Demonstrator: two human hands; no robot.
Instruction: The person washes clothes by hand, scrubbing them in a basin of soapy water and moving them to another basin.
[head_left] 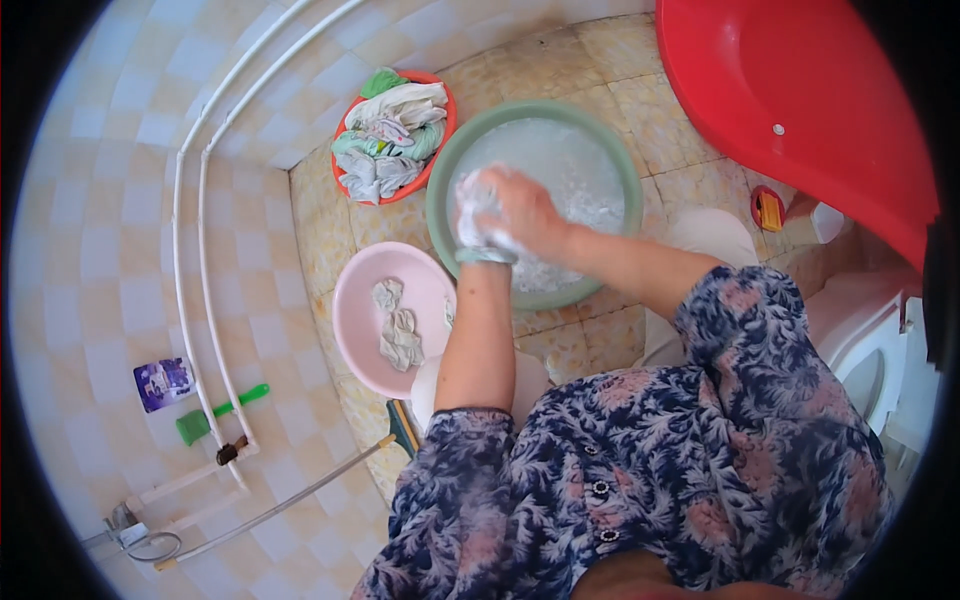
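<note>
Above the left half of a green basin [632,190] of cloudy, sudsy water, my two hands come together. A soapy white cloth [468,228], sock-like with a pale green cuff at the wrist, covers my left hand [480,212], and its fingers are hidden. My right hand [530,215] is closed over the cloth from the right, slightly blurred. Below and to the left stands a pink basin [350,335] with a few crumpled whitish cloths [402,340] in it.
A red basin [452,115] heaped with wet clothes [395,140] stands against the far-left wall. At the right are a big red tub [800,110], a small red dish [757,210] and a white toilet [870,370]. A squeegee [403,428] leans by my left arm; a green brush [215,418] hangs near white pipes [190,230].
</note>
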